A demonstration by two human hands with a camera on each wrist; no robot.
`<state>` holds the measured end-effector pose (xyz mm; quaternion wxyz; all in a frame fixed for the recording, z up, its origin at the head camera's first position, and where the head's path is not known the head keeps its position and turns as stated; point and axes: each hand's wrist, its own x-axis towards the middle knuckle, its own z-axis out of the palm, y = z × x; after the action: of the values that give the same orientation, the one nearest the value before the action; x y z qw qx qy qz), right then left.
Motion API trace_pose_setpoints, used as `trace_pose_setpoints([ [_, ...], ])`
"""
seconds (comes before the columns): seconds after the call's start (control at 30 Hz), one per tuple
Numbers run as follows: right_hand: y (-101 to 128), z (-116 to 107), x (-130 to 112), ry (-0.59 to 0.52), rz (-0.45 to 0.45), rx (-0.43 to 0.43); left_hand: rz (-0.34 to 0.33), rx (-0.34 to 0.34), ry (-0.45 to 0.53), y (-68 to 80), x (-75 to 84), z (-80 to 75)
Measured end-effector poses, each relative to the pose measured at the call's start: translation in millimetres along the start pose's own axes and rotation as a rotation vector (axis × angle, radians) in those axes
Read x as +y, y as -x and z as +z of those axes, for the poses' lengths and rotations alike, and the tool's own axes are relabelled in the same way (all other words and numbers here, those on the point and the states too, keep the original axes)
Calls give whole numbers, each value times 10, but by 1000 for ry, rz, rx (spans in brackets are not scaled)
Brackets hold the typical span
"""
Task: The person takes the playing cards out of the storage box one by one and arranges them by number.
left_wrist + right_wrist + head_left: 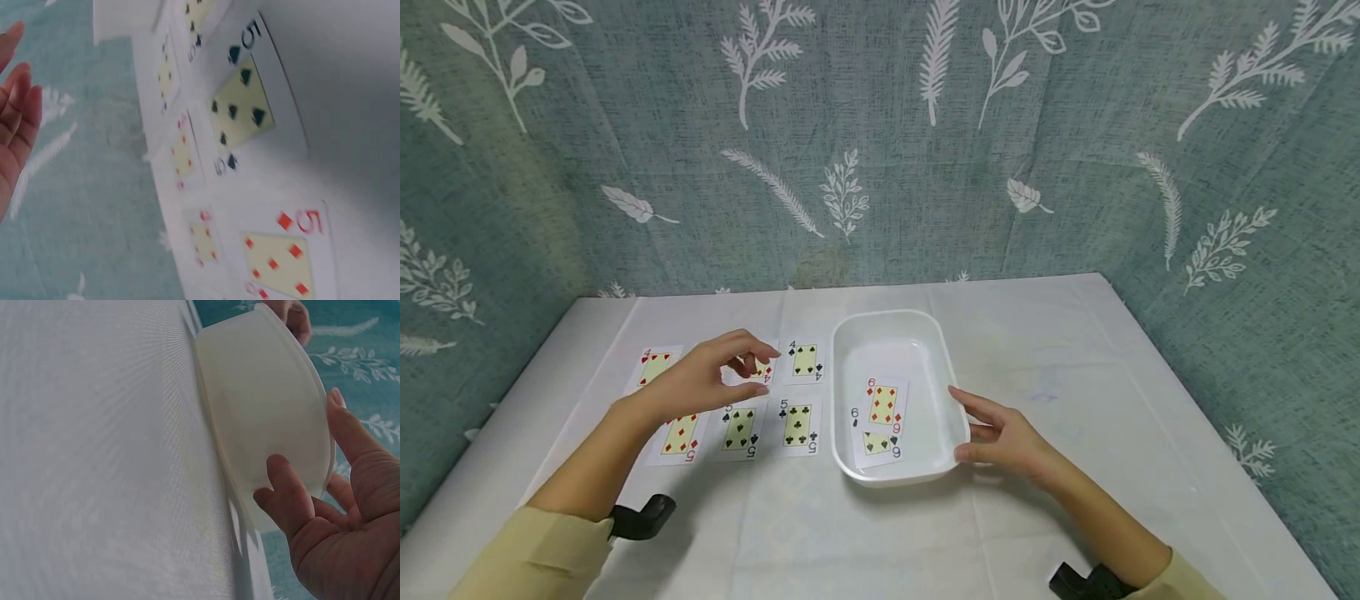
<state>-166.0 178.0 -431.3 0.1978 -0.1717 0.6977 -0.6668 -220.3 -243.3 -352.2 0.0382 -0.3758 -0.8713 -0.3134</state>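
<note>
My left hand (758, 371) hovers over a red four (763, 372) in the far row of cards, its fingers loosely curved and holding nothing. In the left wrist view the left-hand fingers (17, 106) are straight and clear of the cards. A four of hearts (655, 367) and a four of clubs (805, 360) lie beside it. The near row holds a five of diamonds (681, 435), a five of spades (740, 427) and a five of clubs (797, 425). My right hand (964, 425) rests against the right wall of a white tray (925, 333), which holds a six of diamonds (883, 404) and a six of spades (876, 446). The right-hand thumb (284, 484) touches the tray wall (262, 406).
A white cloth (1075, 400) covers the table, and its right half is bare. A teal curtain with a leaf pattern (880, 150) hangs close behind and at both sides. Black wrist mounts (643, 517) show near the front edge.
</note>
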Motion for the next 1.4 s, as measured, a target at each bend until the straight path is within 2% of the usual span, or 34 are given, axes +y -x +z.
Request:
trace_pose_setpoints([
  [0.1, 0, 0, 0, 2, 3, 1, 17, -16, -6, -95, 44, 46],
  [0.43, -11, -1, 13, 16, -6, -7, -6, -44, 55, -392, 188, 230],
  [0.8, -19, 9, -8, 17, -8, -3, -3, -131, 114, -781, 234, 494],
  [0.93, -15, 12, -19, 16, -2, 6, -25, -163, 126, -913, 229, 565],
  [1.1, -8, 13, -21, 24, 0, 11, -36, -216, 121, -1051, 206, 680],
  [1.27, -1, 13, -16, 24, 6, 11, -41, -264, 76, -1149, 199, 784],
  [1.4, 3, 6, -10, 21, 13, 8, -72, -318, 38, -1217, 214, 862],
])
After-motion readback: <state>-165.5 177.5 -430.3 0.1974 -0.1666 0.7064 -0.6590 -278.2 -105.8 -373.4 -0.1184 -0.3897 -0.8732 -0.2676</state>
